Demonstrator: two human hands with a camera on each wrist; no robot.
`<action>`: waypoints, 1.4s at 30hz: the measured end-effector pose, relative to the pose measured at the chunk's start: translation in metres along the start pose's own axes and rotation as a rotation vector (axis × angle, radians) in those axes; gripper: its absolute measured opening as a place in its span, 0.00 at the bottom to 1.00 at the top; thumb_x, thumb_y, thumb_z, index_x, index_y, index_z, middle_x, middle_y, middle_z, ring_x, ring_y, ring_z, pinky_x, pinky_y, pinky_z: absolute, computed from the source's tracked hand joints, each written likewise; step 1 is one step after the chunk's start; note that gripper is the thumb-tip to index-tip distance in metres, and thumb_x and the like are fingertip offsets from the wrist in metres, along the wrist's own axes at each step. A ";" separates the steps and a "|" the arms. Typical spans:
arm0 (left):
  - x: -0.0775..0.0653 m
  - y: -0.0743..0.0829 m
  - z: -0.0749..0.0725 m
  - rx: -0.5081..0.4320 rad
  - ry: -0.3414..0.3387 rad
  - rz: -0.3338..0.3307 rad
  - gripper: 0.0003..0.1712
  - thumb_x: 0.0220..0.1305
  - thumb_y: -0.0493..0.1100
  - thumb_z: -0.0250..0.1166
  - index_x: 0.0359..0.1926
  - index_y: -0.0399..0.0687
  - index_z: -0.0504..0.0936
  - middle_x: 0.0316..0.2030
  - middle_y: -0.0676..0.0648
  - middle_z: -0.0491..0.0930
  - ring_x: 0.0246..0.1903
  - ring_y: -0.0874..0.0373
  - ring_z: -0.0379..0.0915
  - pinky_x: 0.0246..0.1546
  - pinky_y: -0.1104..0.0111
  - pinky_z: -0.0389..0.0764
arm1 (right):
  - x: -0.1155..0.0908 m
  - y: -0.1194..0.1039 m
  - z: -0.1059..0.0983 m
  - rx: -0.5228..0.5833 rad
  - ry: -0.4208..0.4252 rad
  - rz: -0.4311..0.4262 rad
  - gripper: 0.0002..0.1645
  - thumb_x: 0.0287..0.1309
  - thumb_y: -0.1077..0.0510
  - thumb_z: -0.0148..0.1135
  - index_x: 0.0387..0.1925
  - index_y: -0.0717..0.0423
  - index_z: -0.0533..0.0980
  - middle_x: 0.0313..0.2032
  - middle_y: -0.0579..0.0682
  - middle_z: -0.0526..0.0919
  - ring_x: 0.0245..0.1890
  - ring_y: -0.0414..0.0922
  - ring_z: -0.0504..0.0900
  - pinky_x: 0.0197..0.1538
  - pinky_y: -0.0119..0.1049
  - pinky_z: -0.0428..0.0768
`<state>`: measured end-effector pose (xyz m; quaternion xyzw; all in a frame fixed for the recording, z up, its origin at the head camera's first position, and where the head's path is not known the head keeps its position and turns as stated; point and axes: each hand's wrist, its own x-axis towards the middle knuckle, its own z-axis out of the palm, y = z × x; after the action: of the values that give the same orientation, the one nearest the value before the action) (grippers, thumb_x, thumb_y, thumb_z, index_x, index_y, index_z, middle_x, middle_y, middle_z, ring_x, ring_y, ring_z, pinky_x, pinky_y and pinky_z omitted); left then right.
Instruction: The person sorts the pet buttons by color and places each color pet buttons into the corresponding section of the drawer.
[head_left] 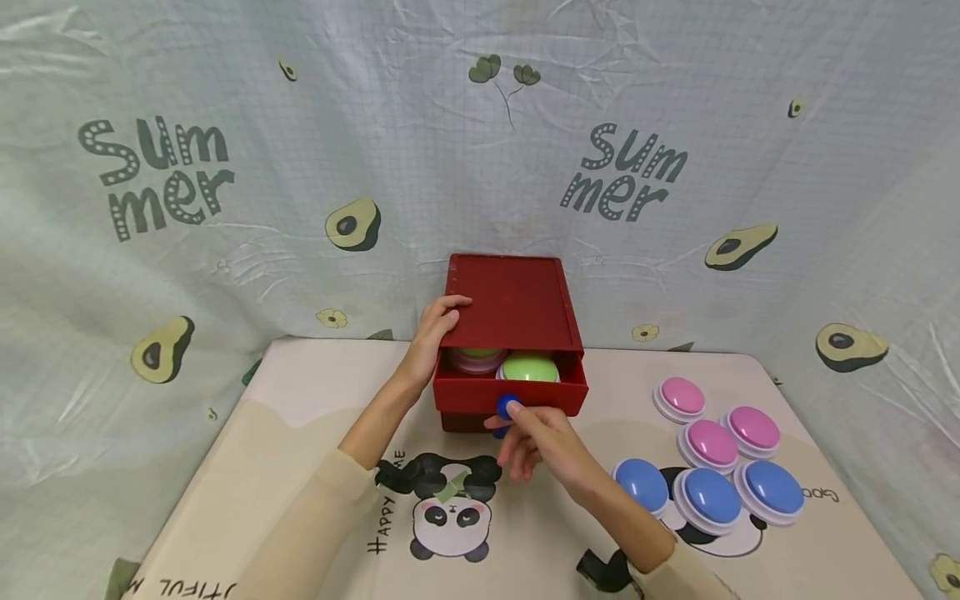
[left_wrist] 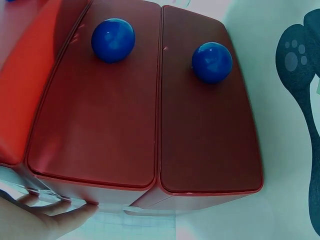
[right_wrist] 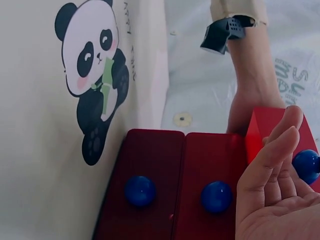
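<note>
A red drawer cabinet (head_left: 510, 300) stands against the back sheet with its top drawer (head_left: 472, 396) pulled out. Inside that drawer lie a green domed button (head_left: 530, 367) and a second round button (head_left: 477, 360), half in shadow under the cabinet top. My left hand (head_left: 435, 333) rests against the cabinet's upper left side, fingers over the top edge. At the drawer front, the thumb of my right hand (head_left: 543, 437) touches the blue knob (head_left: 507, 407), while its other fingers hang loosely below. Two lower drawers, each with a blue knob (left_wrist: 212, 62), are closed in the left wrist view.
To the right, pink domed buttons (head_left: 712, 443) and blue domed buttons (head_left: 707, 497) with white bases sit on the panda-print table cover (head_left: 315, 375). A patterned sheet (head_left: 420, 150) hangs behind and beside the table.
</note>
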<state>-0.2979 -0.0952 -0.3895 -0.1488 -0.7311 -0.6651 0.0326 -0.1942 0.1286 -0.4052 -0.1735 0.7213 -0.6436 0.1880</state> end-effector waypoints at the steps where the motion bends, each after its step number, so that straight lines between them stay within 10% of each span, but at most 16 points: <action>1: 0.000 0.000 0.000 0.003 0.001 0.003 0.26 0.78 0.51 0.43 0.67 0.48 0.72 0.74 0.43 0.58 0.74 0.47 0.50 0.74 0.46 0.52 | 0.001 0.000 0.000 -0.001 0.001 -0.004 0.34 0.81 0.42 0.42 0.55 0.67 0.81 0.26 0.44 0.87 0.20 0.38 0.82 0.26 0.31 0.80; 42: -0.002 0.006 -0.011 -0.006 -0.094 -0.100 0.24 0.80 0.54 0.44 0.69 0.56 0.70 0.74 0.46 0.55 0.72 0.47 0.53 0.68 0.48 0.61 | 0.029 -0.005 -0.013 -0.031 0.054 0.018 0.36 0.81 0.42 0.42 0.56 0.71 0.79 0.24 0.44 0.85 0.20 0.38 0.82 0.28 0.31 0.81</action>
<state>-0.2966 -0.1058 -0.3833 -0.1433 -0.7365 -0.6602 -0.0352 -0.2255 0.1248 -0.3998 -0.1526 0.7377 -0.6350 0.1713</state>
